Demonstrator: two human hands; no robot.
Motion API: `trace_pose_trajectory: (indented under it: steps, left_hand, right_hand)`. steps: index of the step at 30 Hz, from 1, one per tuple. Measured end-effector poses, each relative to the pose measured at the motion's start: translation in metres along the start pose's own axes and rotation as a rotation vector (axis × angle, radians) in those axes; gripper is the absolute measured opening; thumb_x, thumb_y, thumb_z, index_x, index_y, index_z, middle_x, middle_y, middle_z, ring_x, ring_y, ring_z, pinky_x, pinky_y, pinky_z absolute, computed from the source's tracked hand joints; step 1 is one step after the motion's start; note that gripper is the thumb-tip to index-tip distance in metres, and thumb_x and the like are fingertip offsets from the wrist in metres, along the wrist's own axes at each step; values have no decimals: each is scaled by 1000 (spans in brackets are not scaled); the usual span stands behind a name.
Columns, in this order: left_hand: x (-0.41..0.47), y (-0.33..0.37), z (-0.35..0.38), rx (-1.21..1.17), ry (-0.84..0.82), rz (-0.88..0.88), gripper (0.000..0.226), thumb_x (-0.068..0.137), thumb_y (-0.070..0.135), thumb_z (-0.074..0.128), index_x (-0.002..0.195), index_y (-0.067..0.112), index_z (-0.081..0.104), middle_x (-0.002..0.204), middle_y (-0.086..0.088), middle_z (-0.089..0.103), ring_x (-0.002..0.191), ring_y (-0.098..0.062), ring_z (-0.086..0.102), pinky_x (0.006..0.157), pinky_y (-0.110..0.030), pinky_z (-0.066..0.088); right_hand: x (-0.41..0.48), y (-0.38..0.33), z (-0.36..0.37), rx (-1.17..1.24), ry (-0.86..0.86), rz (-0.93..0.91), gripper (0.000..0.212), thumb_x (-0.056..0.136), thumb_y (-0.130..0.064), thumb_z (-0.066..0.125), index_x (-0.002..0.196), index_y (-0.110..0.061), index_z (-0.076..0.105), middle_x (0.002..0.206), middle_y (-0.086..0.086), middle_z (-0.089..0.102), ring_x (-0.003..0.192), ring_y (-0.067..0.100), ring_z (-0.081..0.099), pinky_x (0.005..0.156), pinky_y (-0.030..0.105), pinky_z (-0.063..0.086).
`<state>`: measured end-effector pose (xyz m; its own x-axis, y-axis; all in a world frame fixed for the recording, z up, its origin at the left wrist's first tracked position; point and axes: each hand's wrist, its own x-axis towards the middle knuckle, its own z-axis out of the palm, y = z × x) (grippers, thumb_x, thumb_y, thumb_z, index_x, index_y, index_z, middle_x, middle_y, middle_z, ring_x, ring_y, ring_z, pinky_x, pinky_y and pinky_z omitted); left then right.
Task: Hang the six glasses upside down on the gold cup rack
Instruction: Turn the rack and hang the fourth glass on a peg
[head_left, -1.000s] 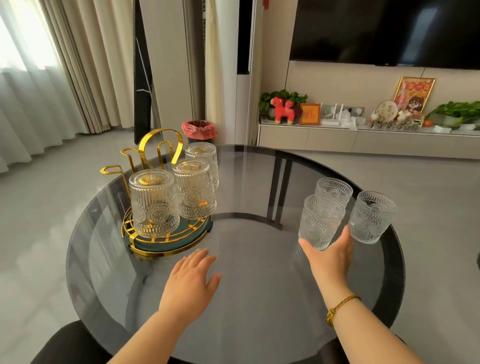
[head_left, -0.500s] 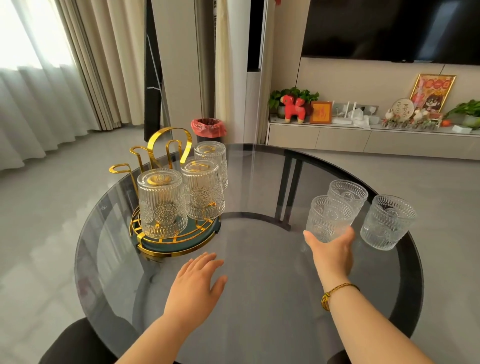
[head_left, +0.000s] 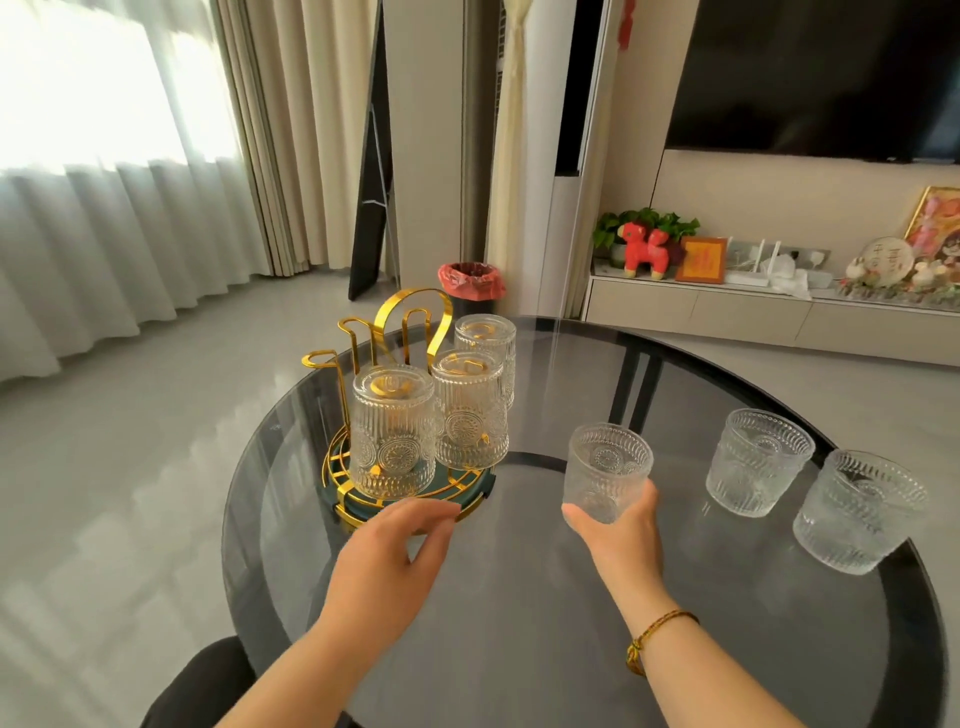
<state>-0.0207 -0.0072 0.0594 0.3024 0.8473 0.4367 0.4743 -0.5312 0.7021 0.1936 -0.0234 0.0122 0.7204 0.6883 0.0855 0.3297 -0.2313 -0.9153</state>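
Six glasses: three hang upside down on the rack, one is in the right hand, two stand on the table.
Right hand (head_left: 621, 540): fingers and thumb wrapped around the lower part of a clear embossed glass (head_left: 607, 470), pinching it from below.
Held glass: upright, mouth up, tilted slightly away from the camera; whether its base touches the table cannot be told. It sits between the rack and the two loose glasses.
Right wrist: a gold-coloured cord bracelet (head_left: 655, 636).
Left hand (head_left: 397, 553): fingers loosely spread, holding nothing, fingertips at the near rim of the rack's base.
Gold cup rack (head_left: 410, 332): round dark green tray with gold wire edging, gold hooked prongs and a tall looped handle, at the left of the table.
Hung glasses: front left glass (head_left: 392, 431), front right glass (head_left: 470, 410) and rear glass (head_left: 485, 345), all base up with long axis vertical.
Free prongs: gold hooks at the rack's left and back carry nothing.
Loose glasses: nearer-centre glass (head_left: 756, 462) and far-right glass (head_left: 857, 512), both mouth up, just beside each other near the table's right edge.
Table (head_left: 519, 623): round, smoked dark glass.
Writing: none readable on the glasses or rack; the framed pictures (head_left: 701, 260) on the far shelf are too small to read.
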Motion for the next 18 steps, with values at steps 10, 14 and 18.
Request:
trace_pose_trajectory:
  steps: [10,14,18]
  left_hand:
    - [143,66,-93,139,233,42,22,87,16,47,105,13,60,99,-7,65,82,-14,54,80,-24,37]
    - [192,60,-86,518,-219,-106,42,85,18,53,124,7,42,128,-15,52,111,-29,50,94,-36,39]
    - [216,58,-73,705,-535,-154,36,85,16,54,118,3,50,118,-18,60,105,-29,57,84,-29,45]
  right_hand:
    - [14,6,1,-107,-97,-38,75,63,-30,75,123,-18,31,124,7,53,107,29,53,84,38,47]
    - [16,11,1,-138,-83,-57,71,62,-33,75,120,-20,34,121,5,56,104,29,54,79,34,46]
    - [18,14,2,-175,-66,-72,74,61,-35,75,120,-18,35,120,8,57,105,31,54,78,34,45]
